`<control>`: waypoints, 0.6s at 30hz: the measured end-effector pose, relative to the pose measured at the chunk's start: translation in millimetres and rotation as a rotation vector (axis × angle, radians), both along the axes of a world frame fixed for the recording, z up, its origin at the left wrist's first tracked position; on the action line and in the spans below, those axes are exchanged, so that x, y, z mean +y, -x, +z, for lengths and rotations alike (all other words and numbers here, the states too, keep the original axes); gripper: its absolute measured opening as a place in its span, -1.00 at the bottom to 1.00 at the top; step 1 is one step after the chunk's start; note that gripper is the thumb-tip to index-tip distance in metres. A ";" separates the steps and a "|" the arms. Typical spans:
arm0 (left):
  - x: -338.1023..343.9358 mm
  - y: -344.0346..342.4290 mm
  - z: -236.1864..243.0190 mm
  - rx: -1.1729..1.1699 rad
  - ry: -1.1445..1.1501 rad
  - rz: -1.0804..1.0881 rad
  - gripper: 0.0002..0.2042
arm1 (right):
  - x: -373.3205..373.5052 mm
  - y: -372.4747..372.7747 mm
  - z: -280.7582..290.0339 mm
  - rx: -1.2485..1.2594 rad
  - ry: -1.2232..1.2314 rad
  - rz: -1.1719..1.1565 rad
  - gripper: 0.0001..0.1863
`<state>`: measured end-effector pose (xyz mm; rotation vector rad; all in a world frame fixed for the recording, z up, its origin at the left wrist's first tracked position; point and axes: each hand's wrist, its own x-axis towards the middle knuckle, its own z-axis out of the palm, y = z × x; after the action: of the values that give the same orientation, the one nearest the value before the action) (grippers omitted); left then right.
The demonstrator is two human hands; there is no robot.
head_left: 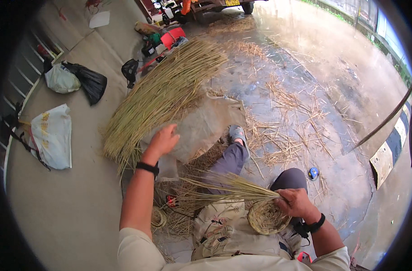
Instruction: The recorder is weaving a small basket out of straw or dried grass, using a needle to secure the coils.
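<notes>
Grey concrete floor (90,194) is stretching under everything, bending and fading into a black rim where the fisheye view is cutting it off. At the upper edge a vehicle (215,6) is showing only its lower part. Long, dry, yellow-green stalks are forming a big straw heap (167,86), whose lower end is partly disappearing behind the left forearm and a crumpled grey sheet (208,124). To the right, a black-and-pale striped panel (391,147) is leaning out of view. Beige cloth (215,237) is covering the lap, hiding much of the legs. On the left side a white sack (52,135) is lying by a barred frame, and farther up a glossy black bag (90,83) is sitting against a pale, bulging bag (62,79). Loose straw (282,144) is littering the ground past the shoe. Thin stems are fanning leftward in a straw bundle (242,189) above the lap; the right hand (298,203) is gripping its gathered end, its fingers partly hiding it. Loosely spread and seemingly empty, the left hand (164,140) is hovering around the sheet's edge; whether it is touching is hard to tell. Under the right hand, a round, coiled straw weave (269,217) is resting on the lap, its upper rim being partly covered. Near the right knee a small blue tape measure (313,173) is lying.
</notes>
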<state>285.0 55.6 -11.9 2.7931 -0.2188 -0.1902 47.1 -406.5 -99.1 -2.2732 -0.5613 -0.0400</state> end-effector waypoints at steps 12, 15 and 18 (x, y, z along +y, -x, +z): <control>-57.6 -188.2 -44.4 -0.197 -0.233 0.029 -0.31 | -24.0 -5.5 -15.6 0.074 -0.098 -0.043 -0.67; -59.8 -233.6 -62.5 -0.277 -0.099 0.049 -0.33 | -28.2 -9.1 -13.3 0.082 -0.107 -0.041 -0.67; -83.4 -267.1 -64.4 -0.304 -0.037 0.022 -0.40 | -33.5 -8.4 -22.0 0.062 -0.092 -0.038 -0.62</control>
<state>552.2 -27.8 -76.2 2.8491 -0.2577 0.2403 55.4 -440.0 -121.1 -2.1879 -0.4743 -0.0143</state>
